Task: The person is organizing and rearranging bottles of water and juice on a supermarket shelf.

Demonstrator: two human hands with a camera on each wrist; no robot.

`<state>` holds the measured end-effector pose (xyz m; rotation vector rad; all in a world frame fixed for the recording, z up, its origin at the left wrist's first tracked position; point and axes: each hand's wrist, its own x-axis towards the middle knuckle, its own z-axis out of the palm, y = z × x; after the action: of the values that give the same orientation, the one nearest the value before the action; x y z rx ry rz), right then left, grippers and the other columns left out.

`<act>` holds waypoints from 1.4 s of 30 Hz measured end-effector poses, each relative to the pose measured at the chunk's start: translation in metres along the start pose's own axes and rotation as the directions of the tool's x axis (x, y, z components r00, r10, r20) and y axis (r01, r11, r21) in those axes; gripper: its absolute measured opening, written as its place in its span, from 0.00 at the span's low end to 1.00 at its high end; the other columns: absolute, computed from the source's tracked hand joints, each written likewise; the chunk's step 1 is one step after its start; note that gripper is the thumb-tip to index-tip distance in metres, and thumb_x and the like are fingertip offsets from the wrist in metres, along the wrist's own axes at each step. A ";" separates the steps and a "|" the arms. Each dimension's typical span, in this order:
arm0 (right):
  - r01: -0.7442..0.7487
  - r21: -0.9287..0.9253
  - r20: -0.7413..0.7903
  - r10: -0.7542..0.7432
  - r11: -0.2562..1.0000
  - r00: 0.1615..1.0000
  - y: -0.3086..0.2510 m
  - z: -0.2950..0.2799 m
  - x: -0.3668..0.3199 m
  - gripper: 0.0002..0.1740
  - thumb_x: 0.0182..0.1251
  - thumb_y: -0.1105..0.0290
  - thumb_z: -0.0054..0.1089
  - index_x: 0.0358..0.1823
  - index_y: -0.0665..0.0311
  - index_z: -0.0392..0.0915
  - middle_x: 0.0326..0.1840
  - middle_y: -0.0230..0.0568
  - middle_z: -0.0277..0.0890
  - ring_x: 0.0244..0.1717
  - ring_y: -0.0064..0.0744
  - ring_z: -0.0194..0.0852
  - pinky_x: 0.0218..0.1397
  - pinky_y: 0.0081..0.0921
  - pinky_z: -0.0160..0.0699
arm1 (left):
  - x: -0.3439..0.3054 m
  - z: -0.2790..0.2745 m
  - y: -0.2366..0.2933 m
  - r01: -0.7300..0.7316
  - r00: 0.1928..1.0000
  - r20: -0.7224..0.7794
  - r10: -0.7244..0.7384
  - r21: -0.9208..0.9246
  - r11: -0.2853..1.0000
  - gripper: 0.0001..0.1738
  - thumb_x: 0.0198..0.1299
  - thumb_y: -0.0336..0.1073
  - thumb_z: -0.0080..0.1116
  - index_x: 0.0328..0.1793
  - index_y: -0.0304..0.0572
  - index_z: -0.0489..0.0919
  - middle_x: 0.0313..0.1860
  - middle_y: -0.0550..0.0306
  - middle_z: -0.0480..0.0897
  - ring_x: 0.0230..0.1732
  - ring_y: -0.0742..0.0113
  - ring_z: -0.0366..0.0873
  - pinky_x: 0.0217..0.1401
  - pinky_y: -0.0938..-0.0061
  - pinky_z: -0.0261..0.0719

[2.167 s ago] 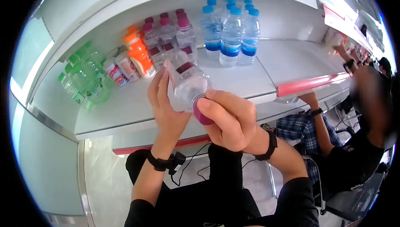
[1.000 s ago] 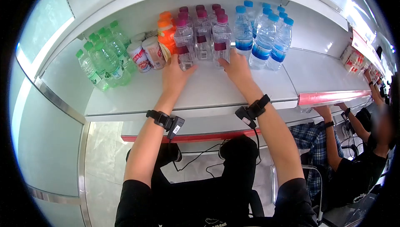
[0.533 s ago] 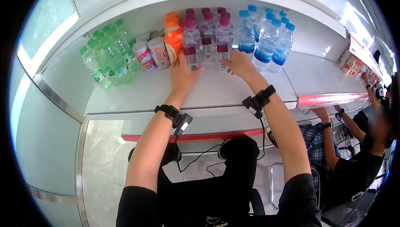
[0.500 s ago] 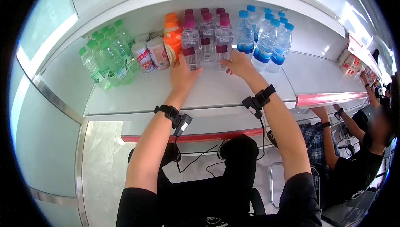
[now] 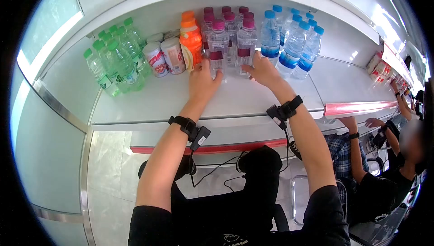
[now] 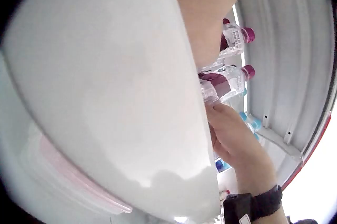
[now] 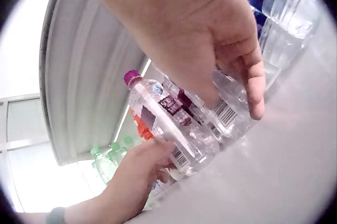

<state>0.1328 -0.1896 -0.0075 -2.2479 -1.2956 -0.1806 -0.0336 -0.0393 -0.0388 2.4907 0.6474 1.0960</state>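
Clear bottles with purple caps stand in a group on the white shelf in the head view. My left hand grips the front-left bottle low down, thumb on its right side. The front-right bottle is held near its base by my right hand, fingers along its right side. In the right wrist view, the left hand is round the lower part of its bottle, while the right hand covers much of the other. The left wrist view has the right hand beside a bottle.
An orange bottle and cans stand left of the group, with green bottles farther left. Blue-capped bottles are close on the right. The shelf's front edge lies under the forearms. Another person sits at right.
Earlier, both hands held one purple-capped bottle in the air; now each grips a bottle on the shelf. The front-left bottle and left hand have since shifted slightly right, showing another bottle behind.
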 end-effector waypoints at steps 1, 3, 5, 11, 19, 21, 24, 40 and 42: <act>0.029 0.022 0.056 -0.030 0.999 0.998 0.000 -0.002 -0.001 0.40 0.69 0.49 0.60 0.56 0.86 0.60 0.27 0.66 0.78 0.32 0.59 0.85 0.31 0.43 0.84 | -0.001 0.001 0.000 -0.053 0.998 -0.025 0.053 -0.002 0.999 0.26 0.60 0.49 0.63 0.51 0.33 0.74 0.43 0.37 0.82 0.48 0.40 0.79 0.51 0.50 0.75; 0.027 0.006 0.064 -0.027 1.000 0.998 -0.002 -0.004 0.001 0.36 0.70 0.51 0.59 0.53 0.84 0.62 0.28 0.67 0.78 0.35 0.61 0.84 0.33 0.45 0.83 | -0.002 0.003 0.001 -0.104 0.993 -0.048 0.104 -0.005 0.995 0.25 0.60 0.48 0.64 0.50 0.33 0.75 0.43 0.40 0.82 0.48 0.42 0.79 0.51 0.51 0.75; 0.028 -0.013 0.072 -0.027 1.000 0.997 -0.003 -0.003 0.001 0.32 0.71 0.52 0.58 0.50 0.82 0.64 0.28 0.69 0.78 0.37 0.63 0.84 0.35 0.47 0.83 | -0.002 0.004 0.003 -0.242 0.949 -0.195 0.248 0.054 0.969 0.23 0.59 0.47 0.66 0.48 0.34 0.77 0.41 0.45 0.83 0.47 0.44 0.78 0.51 0.55 0.75; 0.029 -0.032 -0.005 -0.029 0.999 1.000 -0.012 0.001 0.001 0.23 0.72 0.58 0.58 0.41 0.77 0.68 0.24 0.59 0.78 0.28 0.57 0.83 0.33 0.44 0.79 | 0.000 0.003 -0.002 -0.211 0.972 -0.069 0.223 0.146 0.966 0.25 0.54 0.47 0.70 0.47 0.34 0.78 0.43 0.45 0.83 0.50 0.45 0.78 0.52 0.55 0.74; -0.007 -0.013 -0.048 0.006 1.000 0.999 -0.016 0.001 -0.012 0.22 0.70 0.58 0.58 0.49 0.75 0.73 0.38 0.67 0.81 0.43 0.67 0.81 0.46 0.52 0.82 | -0.001 0.003 0.003 -0.175 0.983 -0.007 0.182 0.232 0.957 0.30 0.50 0.49 0.72 0.52 0.36 0.77 0.50 0.44 0.83 0.55 0.44 0.77 0.58 0.54 0.73; -0.032 -0.008 -0.065 0.031 0.999 0.997 -0.015 0.006 -0.007 0.21 0.70 0.58 0.59 0.47 0.74 0.75 0.39 0.66 0.81 0.44 0.66 0.81 0.47 0.51 0.82 | 0.000 0.002 0.004 -0.166 0.984 -0.010 0.175 0.266 0.950 0.32 0.49 0.50 0.73 0.53 0.36 0.77 0.52 0.43 0.82 0.57 0.44 0.76 0.59 0.53 0.73; -0.047 0.045 -0.059 0.050 0.998 0.997 -0.016 0.003 -0.011 0.20 0.69 0.58 0.59 0.46 0.72 0.77 0.42 0.62 0.81 0.46 0.65 0.80 0.48 0.51 0.81 | -0.004 0.001 0.006 -0.148 0.989 0.033 0.144 0.269 0.952 0.34 0.49 0.51 0.73 0.56 0.36 0.76 0.55 0.41 0.81 0.59 0.43 0.75 0.62 0.51 0.71; 0.102 0.377 -0.825 0.284 0.920 0.488 0.068 -0.077 -0.092 0.20 0.70 0.62 0.62 0.54 0.69 0.73 0.45 0.45 0.75 0.44 0.36 0.74 0.48 0.29 0.74 | -0.002 -0.003 0.017 -0.115 0.987 -0.105 0.121 0.067 0.991 0.38 0.54 0.57 0.68 0.55 0.31 0.70 0.53 0.38 0.77 0.58 0.39 0.72 0.61 0.51 0.69; 0.137 0.448 -0.810 0.336 0.884 0.481 0.110 -0.081 -0.076 0.26 0.71 0.56 0.58 0.58 0.71 0.71 0.51 0.47 0.73 0.50 0.37 0.72 0.54 0.31 0.71 | -0.003 -0.002 0.014 -0.166 0.971 -0.167 0.171 0.048 0.985 0.36 0.56 0.56 0.67 0.55 0.31 0.70 0.51 0.39 0.76 0.56 0.40 0.72 0.59 0.51 0.69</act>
<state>0.1960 -0.3329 -0.0087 -1.4069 -0.5158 -0.7878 -0.0330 -0.0526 -0.0323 2.5378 0.5108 1.3839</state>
